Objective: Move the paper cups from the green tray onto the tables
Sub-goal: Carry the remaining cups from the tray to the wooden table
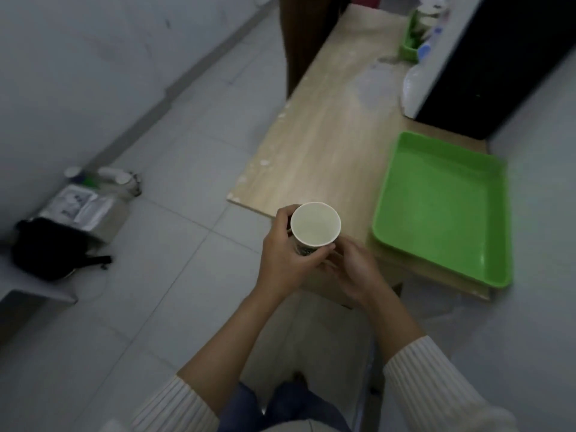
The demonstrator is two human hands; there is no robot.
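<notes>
Paper cup (315, 226), off-white inside w/ dark print on the outer wall, was held upright in both hands above the near-left corner of the wooden counter (324, 132). Mouth pointed up toward the camera, base down; long axis ran roughly vertical, tipped slightly so the whole round rim and the pale interior showed. It looked empty.

Left hand (285, 263) wrapped the cup's left side, fingers curled round the wall, thumb crossing the front just below the rim. Right hand (352, 275) was cupped low at the right and under the base, fingers bent inward; whether it pinched the base or only steadied it couldn't be told, since the cup and the left thumb hid the contact. Two-hand hold probably meant either a thin wall being kept from crushing, or a nested stack being pulled apart — only one rim was visible, so no way to confirm.

Green tray (442, 210) sat on the counter's near-right end, well apart from the cup, and showed no cups in it. Judging by that, this cup was likely the last one. Bare wood lay just ahead of the hands, an obvious spot to set it down base-first.
</notes>
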